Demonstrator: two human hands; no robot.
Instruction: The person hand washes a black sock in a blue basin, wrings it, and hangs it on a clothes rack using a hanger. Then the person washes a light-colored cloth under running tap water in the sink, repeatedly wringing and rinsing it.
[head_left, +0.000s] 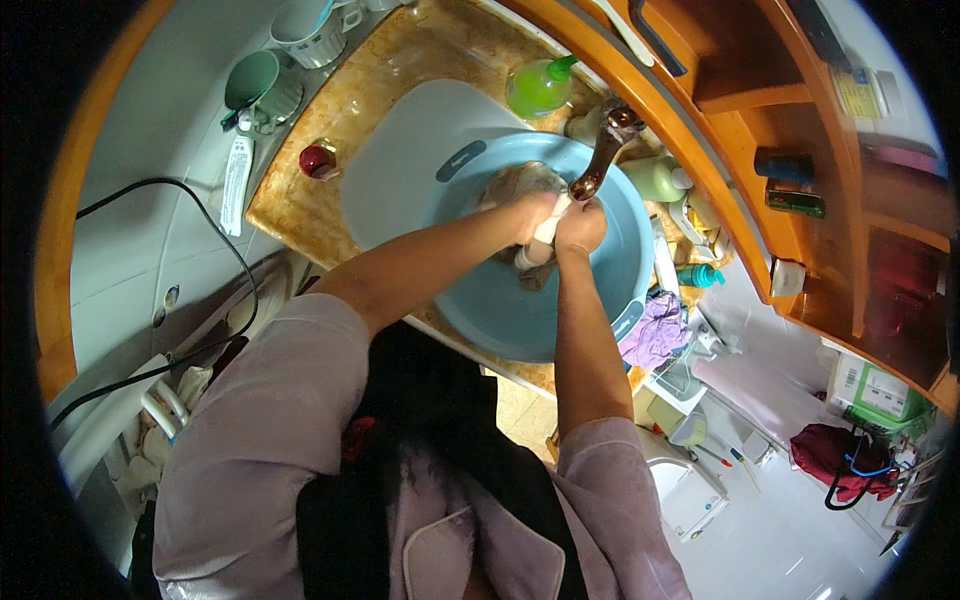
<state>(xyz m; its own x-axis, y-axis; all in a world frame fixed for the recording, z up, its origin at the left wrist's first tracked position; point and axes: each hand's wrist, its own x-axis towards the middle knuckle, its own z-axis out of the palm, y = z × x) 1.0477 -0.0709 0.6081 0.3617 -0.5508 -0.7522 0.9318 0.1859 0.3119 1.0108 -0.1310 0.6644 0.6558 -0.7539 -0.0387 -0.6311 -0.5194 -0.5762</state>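
Both of my hands are over a round light-blue plastic basin (495, 330) that rests on the washbasin. My left hand (531, 216) and my right hand (581, 226) grip a pale, wet-looking cloth (553, 221) between them, close under the bronze-coloured faucet (600, 161). More cloth, brownish and bunched (517, 182), lies in the basin behind and below my hands. Its lower end hangs beneath them. How my fingers wrap the cloth is partly hidden by the hands themselves.
Behind the basin stands a green liquid soap bottle (538, 90). A red object (317, 160) sits on the marbled counter (300, 202). At right are a teal pump bottle (699, 275) and a crumpled purple cloth (658, 330). An orange wooden shelf (739, 120) overhangs the right side. Cups (281, 97) stand at left.
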